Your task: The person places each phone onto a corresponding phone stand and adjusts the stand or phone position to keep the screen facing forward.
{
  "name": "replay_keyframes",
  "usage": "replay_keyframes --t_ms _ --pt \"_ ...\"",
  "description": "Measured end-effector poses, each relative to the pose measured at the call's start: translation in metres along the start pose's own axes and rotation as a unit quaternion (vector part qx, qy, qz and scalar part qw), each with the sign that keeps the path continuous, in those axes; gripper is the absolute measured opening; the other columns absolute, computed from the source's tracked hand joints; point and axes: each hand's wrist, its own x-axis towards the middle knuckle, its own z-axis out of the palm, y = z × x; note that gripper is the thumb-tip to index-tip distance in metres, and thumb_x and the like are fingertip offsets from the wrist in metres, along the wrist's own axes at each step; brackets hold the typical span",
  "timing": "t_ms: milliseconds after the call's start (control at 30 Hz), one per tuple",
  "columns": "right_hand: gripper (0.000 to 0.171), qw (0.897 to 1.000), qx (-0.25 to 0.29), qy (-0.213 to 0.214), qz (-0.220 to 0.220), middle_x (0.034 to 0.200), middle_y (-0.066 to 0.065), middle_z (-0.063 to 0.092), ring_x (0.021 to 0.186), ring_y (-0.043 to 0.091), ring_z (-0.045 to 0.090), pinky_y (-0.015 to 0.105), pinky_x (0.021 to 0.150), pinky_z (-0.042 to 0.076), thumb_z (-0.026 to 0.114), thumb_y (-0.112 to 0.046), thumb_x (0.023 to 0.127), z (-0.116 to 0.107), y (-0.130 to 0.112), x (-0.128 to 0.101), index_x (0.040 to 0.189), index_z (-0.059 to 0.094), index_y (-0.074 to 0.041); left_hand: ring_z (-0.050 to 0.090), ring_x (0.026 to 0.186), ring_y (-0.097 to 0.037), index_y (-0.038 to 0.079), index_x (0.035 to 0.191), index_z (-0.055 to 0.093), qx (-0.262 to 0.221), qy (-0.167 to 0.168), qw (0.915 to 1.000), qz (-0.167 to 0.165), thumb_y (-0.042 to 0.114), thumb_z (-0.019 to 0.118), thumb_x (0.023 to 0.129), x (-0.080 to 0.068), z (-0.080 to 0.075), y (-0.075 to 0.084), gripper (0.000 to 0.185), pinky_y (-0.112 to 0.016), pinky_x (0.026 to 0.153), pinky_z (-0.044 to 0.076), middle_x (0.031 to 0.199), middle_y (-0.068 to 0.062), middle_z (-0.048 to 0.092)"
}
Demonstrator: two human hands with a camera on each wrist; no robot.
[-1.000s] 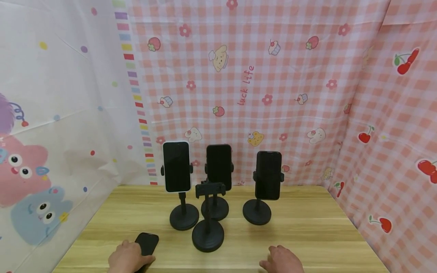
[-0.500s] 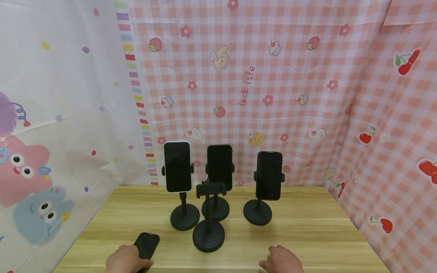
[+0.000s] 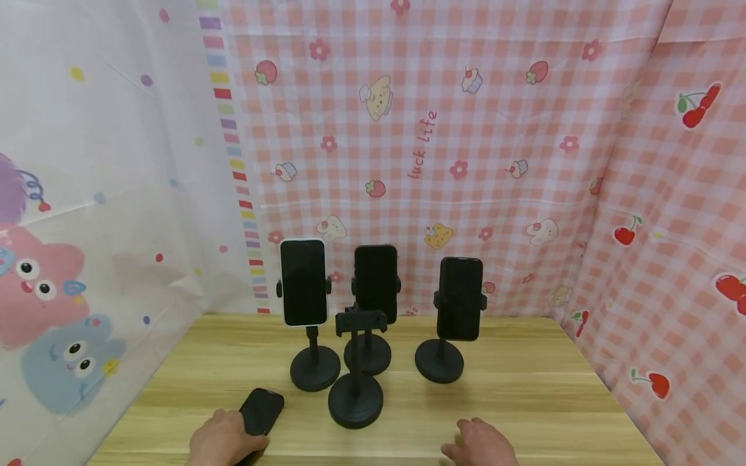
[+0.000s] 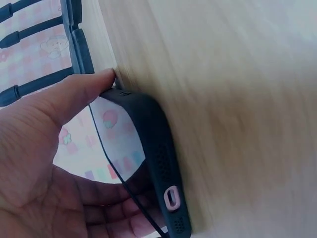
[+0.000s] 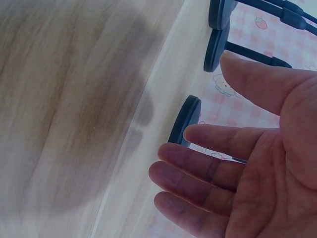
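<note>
My left hand grips a black smartphone low over the wooden table at the front left. In the left wrist view its thumb lies on one edge of the phone, and the fingers are partly hidden at the other edge; the charging port faces the camera. My right hand hovers at the front right, holding nothing. Its fingers and thumb are spread and relaxed in the right wrist view. Nearest to the held phone is a black phone stand with a bare clamp on top.
Behind stand three more stands, bearing a white-framed phone, a black phone and another black phone, all upright. The wooden table ends against a pink checked cloth at the back and right. A white cloth hangs left.
My left hand and the phone in it have shifted slightly right and away from me. The right hand and the stands stay where they were.
</note>
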Motion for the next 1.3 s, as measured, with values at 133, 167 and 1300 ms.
replay_keyframes --t_ms 133,167,1300 --pt "0.042 1.000 0.003 -0.001 -0.002 0.088 0.011 0.059 0.080 0.027 0.056 0.048 0.081 0.050 0.074 -0.034 0.089 0.000 0.001 0.000 0.104 0.064 0.005 0.058 0.078 -0.032 -0.011 0.098 0.064 -0.010 0.032 0.9991 0.025 0.058 0.082 0.069 0.000 0.001 0.007 0.077 -0.055 0.071 0.051 0.085 -0.017 0.055" --pt "0.042 1.000 0.005 -0.003 -0.003 0.088 0.011 0.059 0.080 0.027 0.056 0.048 0.081 0.050 0.073 -0.034 0.089 0.000 0.001 0.000 0.103 0.064 0.004 0.057 0.078 -0.032 -0.011 0.097 0.064 -0.013 0.040 0.9987 0.031 0.058 0.082 0.068 -0.001 0.002 0.009 0.077 -0.054 0.070 0.051 0.084 -0.016 0.055" --pt "0.041 1.000 0.008 -0.007 0.006 0.089 0.011 0.060 0.081 0.028 0.057 0.048 0.083 0.050 0.075 -0.032 0.088 0.002 -0.001 0.000 0.104 0.065 0.004 0.060 0.083 -0.031 -0.012 0.109 0.052 -0.042 0.079 0.9949 0.045 0.060 0.083 0.067 -0.006 0.007 0.067 0.089 -0.050 0.077 0.052 0.090 -0.020 0.060"
